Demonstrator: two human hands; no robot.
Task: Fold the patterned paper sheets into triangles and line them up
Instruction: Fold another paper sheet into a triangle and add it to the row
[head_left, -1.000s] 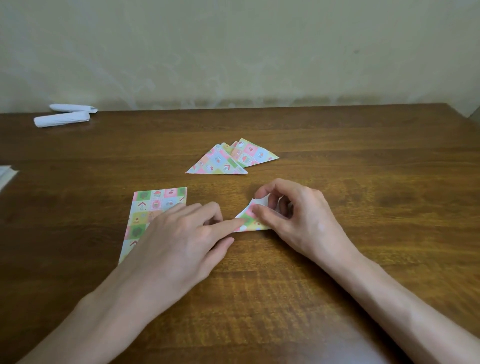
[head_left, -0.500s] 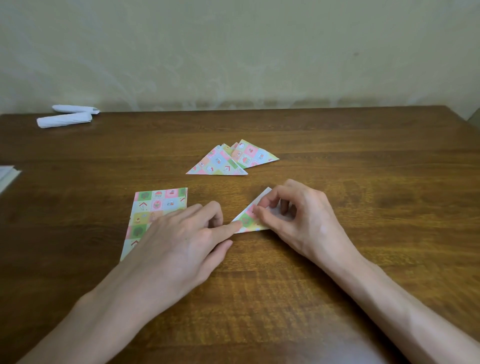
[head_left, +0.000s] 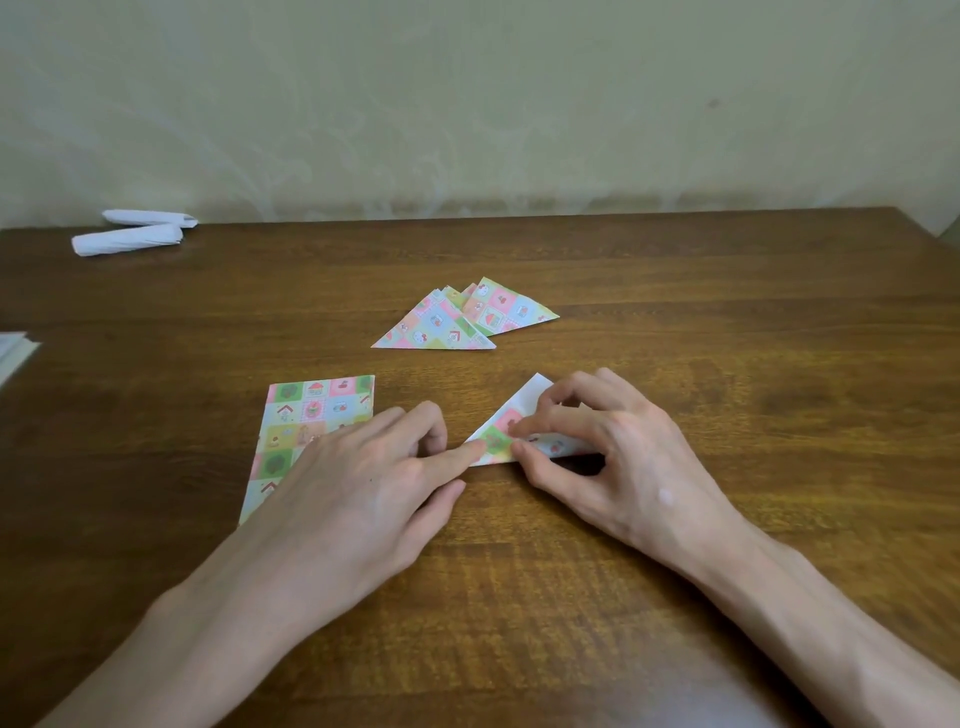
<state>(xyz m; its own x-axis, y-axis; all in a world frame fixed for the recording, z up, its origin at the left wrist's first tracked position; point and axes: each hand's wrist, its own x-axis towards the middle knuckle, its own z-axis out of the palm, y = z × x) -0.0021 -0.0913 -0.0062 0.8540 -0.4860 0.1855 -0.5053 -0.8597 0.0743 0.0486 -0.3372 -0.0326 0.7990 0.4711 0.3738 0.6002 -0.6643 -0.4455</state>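
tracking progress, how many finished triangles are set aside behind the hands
2 for sure: front triangle mid-table, rear triangle overlapping behind its right side. Edges between them suggest more hidden. The half-folded piece under the fingers isn't counted.

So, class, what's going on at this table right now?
A person is folding a small patterned sheet into a triangle on the table. The left hand presses the sheet's left corner down with a straight forefinger, while the right hand pinches the lower edge. Two finished triangles lie overlapping farther back. An unfolded sheet lies flat, partly under the left hand. Two white paper rolls sit at the far left.
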